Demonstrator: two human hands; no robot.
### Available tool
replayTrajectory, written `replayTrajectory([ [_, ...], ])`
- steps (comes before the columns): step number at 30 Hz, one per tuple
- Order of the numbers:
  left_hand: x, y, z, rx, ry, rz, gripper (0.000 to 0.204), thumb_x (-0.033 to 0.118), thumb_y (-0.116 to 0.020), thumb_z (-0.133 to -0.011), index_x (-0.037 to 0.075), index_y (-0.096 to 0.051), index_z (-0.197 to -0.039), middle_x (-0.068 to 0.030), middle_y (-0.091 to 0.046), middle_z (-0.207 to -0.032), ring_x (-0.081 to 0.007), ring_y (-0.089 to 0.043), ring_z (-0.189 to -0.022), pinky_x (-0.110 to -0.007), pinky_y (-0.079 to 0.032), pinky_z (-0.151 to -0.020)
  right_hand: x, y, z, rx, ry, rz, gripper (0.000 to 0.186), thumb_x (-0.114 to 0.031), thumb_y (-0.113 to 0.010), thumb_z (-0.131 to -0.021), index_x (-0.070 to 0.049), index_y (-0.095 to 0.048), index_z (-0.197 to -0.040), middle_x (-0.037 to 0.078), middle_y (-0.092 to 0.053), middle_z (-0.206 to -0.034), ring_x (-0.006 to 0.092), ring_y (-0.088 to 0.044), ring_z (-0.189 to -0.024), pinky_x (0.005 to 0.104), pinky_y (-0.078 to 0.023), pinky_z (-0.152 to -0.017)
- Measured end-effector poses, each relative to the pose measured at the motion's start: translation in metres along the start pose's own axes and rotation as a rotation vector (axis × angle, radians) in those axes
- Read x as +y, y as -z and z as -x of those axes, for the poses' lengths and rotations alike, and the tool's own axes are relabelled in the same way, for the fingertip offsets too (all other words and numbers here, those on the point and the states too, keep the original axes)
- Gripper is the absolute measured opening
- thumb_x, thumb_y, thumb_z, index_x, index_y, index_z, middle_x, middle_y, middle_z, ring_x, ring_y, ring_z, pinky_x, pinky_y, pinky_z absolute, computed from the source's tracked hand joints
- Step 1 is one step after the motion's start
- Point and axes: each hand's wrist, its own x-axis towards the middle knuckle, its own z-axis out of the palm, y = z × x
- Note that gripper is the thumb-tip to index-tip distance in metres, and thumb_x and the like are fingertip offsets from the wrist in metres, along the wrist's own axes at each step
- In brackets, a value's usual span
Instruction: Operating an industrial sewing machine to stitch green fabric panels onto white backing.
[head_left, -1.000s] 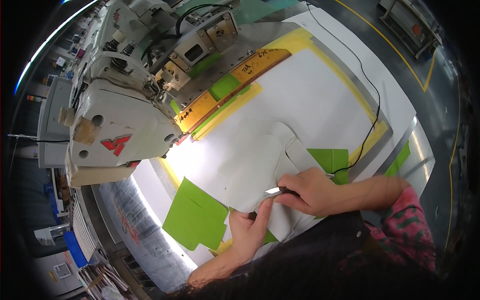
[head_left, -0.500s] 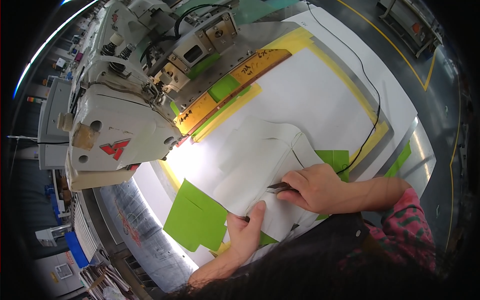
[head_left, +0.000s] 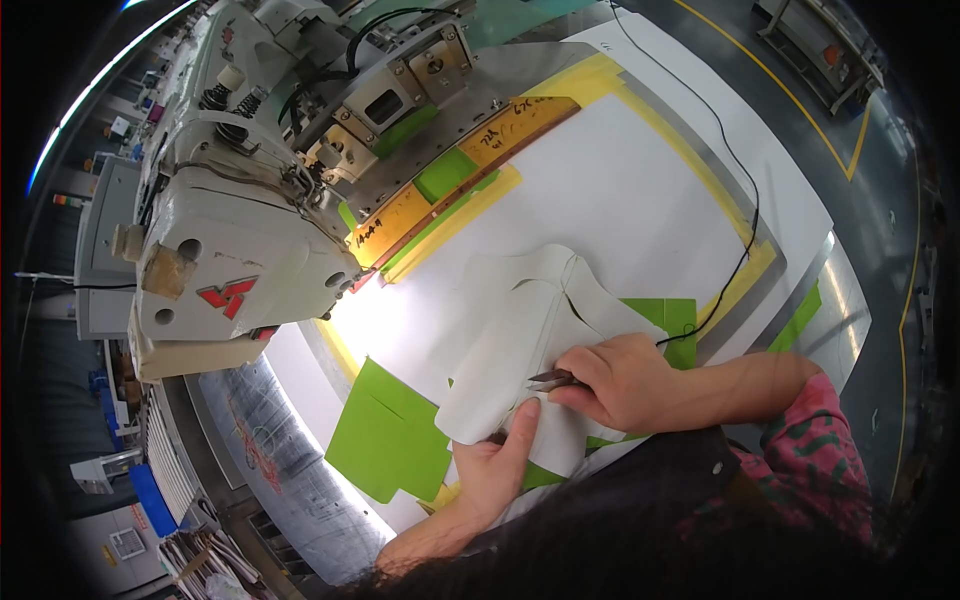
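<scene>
White cloth [head_left: 500, 345] lies near the middle of the view, over a pale board [head_left: 620, 170] with yellow tape [head_left: 715, 185] along its border; its near end reaches the left hand [head_left: 490, 465]; green sheets show beside it, one at lower left [head_left: 385, 435], one at right [head_left: 680, 315]; sewing machine [head_left: 240, 260] stands at left, apart from both hands.

Left hand: thumb pressed on the cloth's near part, other fingers mostly out of sight beneath; pinch looks closed, cloth between; a dark spot by the thumb, too small to name.

Right hand [head_left: 620, 380]: fingers curled tight around small dark snips [head_left: 556, 379]; tips appear slightly parted, just beyond the left thumb, by a line running along the cloth; whether they touch it, cannot tell.

Handling, my judgement: best to hold the cloth flat and lightly stretched at the line; snips low and shallow, only points working, so the cloth itself is not nicked; left thumb well clear of the tips.

Lie of things: cloth's long axis runs away from the person, leaning right at the rounded far end; snips point leftward, roughly crosswise to that line.
</scene>
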Motion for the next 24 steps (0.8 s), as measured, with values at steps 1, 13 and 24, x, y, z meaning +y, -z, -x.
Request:
replayTrajectory([
  [1, 0.001, 0.001, 0.000, -0.033, -0.006, -0.050, 0.022, 0.005, -0.064, -0.086, -0.002, -0.061, -0.107, -0.0042, -0.063, -0.098, -0.0112, -0.057, -0.088, -0.025, -0.047, -0.077, -0.001, 0.001, -0.001, 0.001, 0.000, 0.001, 0.025, -0.029, -0.060, -0.089, -0.006, -0.051, -0.086, 0.007, -0.056, -0.062, 0.0273, -0.056, -0.050, 0.0368, -0.042, -0.045],
  [13, -0.011, 0.009, 0.005, 0.024, 0.283, 0.254, 0.034, 0.010, -0.062, -0.088, -0.002, -0.054, -0.119, -0.0075, -0.059, -0.114, -0.0151, -0.054, -0.102, -0.029, -0.045, -0.089, 0.002, 0.015, -0.006, -0.031, -0.087, -0.085, 0.024, -0.027, -0.059, -0.089, -0.006, -0.049, -0.085, 0.010, -0.057, -0.060, 0.0314, -0.056, -0.052, 0.0400, -0.041, -0.046],
  [24, -0.012, 0.013, 0.005, -0.009, 0.234, 0.248, 0.037, 0.009, -0.062, -0.088, -0.001, -0.051, -0.122, -0.0083, -0.057, -0.116, -0.0166, -0.054, -0.105, -0.031, -0.044, -0.090, 0.003, 0.010, -0.005, 0.035, 0.101, 0.178, 0.027, -0.029, -0.063, -0.086, -0.007, -0.048, -0.081, 0.004, -0.051, -0.064, 0.0202, -0.055, -0.050, 0.0322, -0.041, -0.043],
])
